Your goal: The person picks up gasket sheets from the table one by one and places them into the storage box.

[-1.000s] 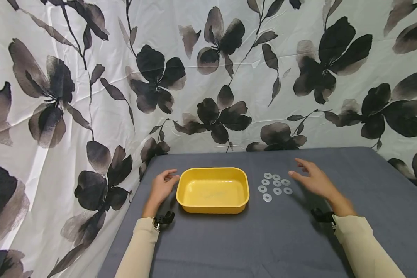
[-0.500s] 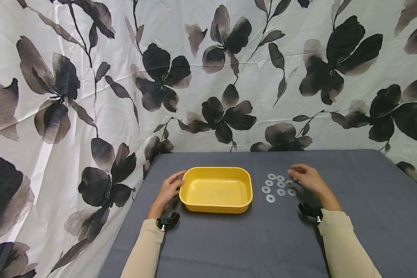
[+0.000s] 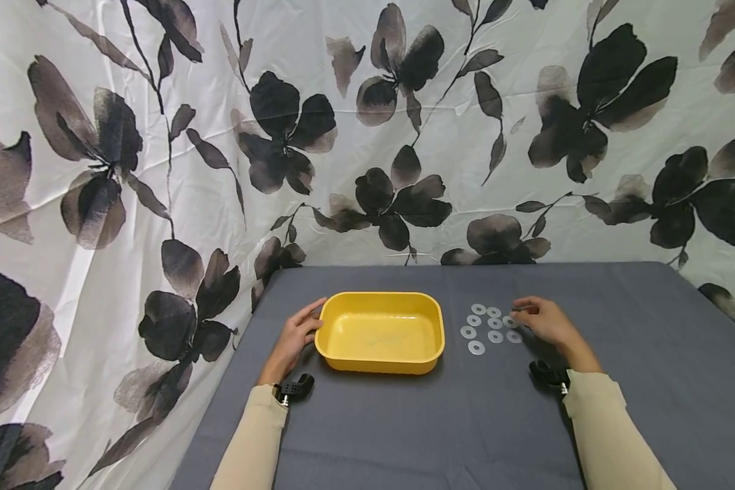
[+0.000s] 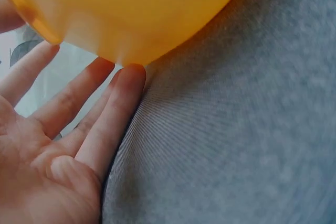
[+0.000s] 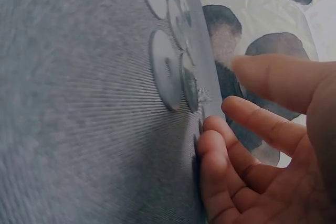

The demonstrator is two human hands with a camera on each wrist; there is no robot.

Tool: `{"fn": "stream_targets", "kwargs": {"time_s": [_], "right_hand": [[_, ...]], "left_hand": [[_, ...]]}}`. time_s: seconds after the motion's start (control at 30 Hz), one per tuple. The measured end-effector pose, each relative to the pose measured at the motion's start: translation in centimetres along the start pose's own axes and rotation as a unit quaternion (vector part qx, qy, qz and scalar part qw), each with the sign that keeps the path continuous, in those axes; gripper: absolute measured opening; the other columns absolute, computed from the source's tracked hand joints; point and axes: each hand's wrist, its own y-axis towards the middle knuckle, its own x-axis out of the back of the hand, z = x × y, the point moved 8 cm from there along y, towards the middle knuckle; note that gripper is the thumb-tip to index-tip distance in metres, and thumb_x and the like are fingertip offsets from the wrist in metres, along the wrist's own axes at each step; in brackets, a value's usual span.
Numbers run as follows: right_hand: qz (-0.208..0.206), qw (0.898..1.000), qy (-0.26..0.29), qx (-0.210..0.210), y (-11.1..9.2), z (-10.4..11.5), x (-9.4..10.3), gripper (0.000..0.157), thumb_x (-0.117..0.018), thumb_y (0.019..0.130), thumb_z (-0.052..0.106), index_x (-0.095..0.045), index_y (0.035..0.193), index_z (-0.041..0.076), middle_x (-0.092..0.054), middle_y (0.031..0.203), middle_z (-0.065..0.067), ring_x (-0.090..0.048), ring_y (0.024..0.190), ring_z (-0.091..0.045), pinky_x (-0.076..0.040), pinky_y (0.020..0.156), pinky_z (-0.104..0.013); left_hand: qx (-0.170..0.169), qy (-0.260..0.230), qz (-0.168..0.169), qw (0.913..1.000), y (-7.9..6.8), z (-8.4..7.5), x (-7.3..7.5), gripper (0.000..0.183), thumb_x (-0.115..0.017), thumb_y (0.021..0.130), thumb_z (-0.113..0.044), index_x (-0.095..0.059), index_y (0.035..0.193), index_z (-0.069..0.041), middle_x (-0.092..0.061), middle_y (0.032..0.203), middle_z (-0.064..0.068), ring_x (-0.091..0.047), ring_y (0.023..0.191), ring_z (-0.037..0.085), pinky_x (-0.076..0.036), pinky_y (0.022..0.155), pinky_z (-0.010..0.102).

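A yellow plastic tray [image 3: 380, 366] stands on the grey cloth, with nothing in it. My left hand [image 3: 290, 340] touches its left end; in the left wrist view the straight fingertips [image 4: 131, 80] rest against the tray wall [image 4: 126, 9]. To the right of the tray lie several flat metal washers [image 3: 476, 348]. My right hand [image 3: 545, 320] is at their right edge, fingertips over the rightmost washer in the head view. In the right wrist view, thumb and index finger stand apart with nothing between them, close to a washer [image 5: 159, 69].
A grey cloth [image 3: 441, 429] covers the table. Behind and at the left hangs a white curtain [image 3: 343, 150] with dark flowers. Each wrist carries a black camera mount, such as the one on the right wrist [image 3: 548, 374].
My left hand has come against the tray's left end. My right hand has moved left and down to the rightmost washers, and its fingers have drawn closer together. The view shifted slightly.
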Motion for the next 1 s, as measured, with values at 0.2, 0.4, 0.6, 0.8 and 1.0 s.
{"fn": "stream_targets", "kwargs": {"time_s": [0.2,0.4,0.6,0.8,1.0], "right_hand": [[-0.008,0.999,-0.045,0.011,0.42,-0.02,-0.09,0.045,-0.063,0.091,0.028,-0.057,0.123,-0.004,-0.061,0.103,-0.020,-0.056,0.087,-0.026,-0.042,0.068,-0.031],[-0.005,0.998,-0.055,0.002,0.72,-0.16,-0.47,0.040,-0.067,0.089,0.025,-0.060,0.117,-0.003,-0.059,0.099,-0.016,-0.054,0.085,-0.026,-0.041,0.068,-0.030],[-0.021,0.998,-0.063,0.002,0.70,0.20,-0.39,0.034,-0.068,0.086,0.021,-0.062,0.110,-0.003,-0.058,0.089,-0.011,-0.051,0.079,-0.022,-0.038,0.064,-0.028],[-0.027,0.998,-0.056,-0.002,0.64,0.31,-0.43,0.031,-0.069,0.085,0.017,-0.061,0.105,-0.004,-0.056,0.084,-0.010,-0.051,0.075,-0.021,-0.038,0.062,-0.028],[-0.007,0.999,-0.040,-0.017,0.75,0.26,-0.67,0.030,-0.067,0.086,0.015,-0.059,0.105,-0.007,-0.054,0.084,-0.009,-0.051,0.075,-0.020,-0.038,0.063,-0.028]], "left_hand": [[-0.018,-0.009,0.016,0.9997,-0.08,-0.21,-0.21,0.050,-0.055,0.094,-0.012,-0.049,0.142,-0.023,-0.053,0.140,0.014,-0.058,0.122,0.027,-0.056,0.085,0.031],[-0.014,-0.009,0.011,0.9998,-0.07,-0.06,0.00,0.051,-0.055,0.093,-0.012,-0.048,0.143,-0.022,-0.053,0.141,0.012,-0.059,0.121,0.024,-0.056,0.086,0.031],[-0.014,-0.010,0.009,0.9998,-0.06,-0.10,-0.03,0.050,-0.055,0.093,-0.013,-0.050,0.141,-0.024,-0.053,0.140,0.013,-0.060,0.119,0.020,-0.056,0.086,0.031],[-0.010,-0.008,0.007,0.9999,-0.05,-0.09,-0.10,0.050,-0.054,0.093,-0.013,-0.050,0.141,-0.023,-0.052,0.142,0.012,-0.059,0.120,0.022,-0.056,0.086,0.031],[-0.005,-0.010,0.011,0.9999,-0.07,-0.15,-0.18,0.048,-0.052,0.095,-0.013,-0.049,0.142,-0.024,-0.049,0.144,0.013,-0.054,0.127,0.030,-0.055,0.089,0.032]]}}
